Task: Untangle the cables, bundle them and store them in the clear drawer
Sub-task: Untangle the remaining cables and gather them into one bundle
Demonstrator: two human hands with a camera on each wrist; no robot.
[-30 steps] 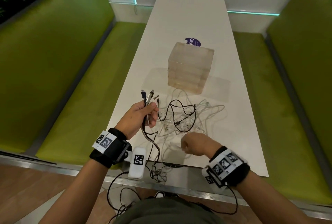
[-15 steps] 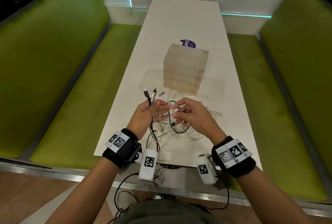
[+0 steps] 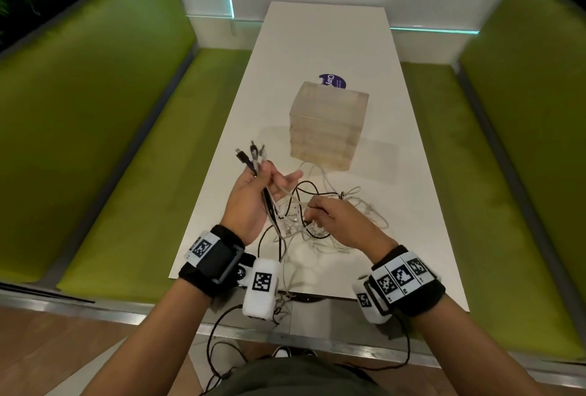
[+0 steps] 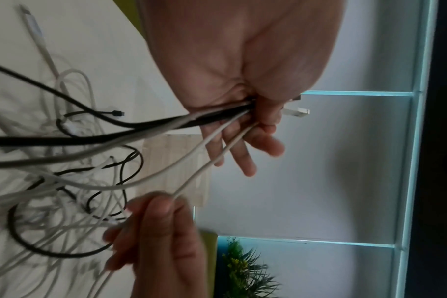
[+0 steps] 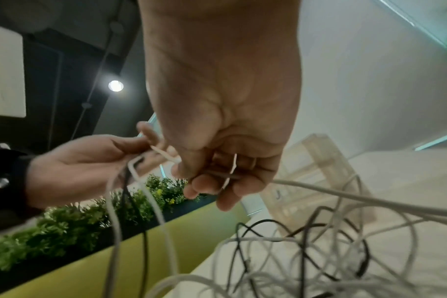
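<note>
Left wrist view: the left hand (image 4: 242, 80) clamps several cable ends, plugs (image 3: 250, 154) protruding, probably to keep sorted ends together. Fingers (image 4: 151, 221) of the right hand (image 3: 336, 221) pinch one white cable (image 4: 204, 167). The tangle (image 3: 320, 224) lies near the desk's (image 3: 317, 40) near edge, before the closed clear drawer (image 3: 326, 129).

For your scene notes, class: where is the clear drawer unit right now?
In the head view the clear drawer unit stands on the white table, centre, beyond the cable tangle, with a purple sticker just behind it.
</note>
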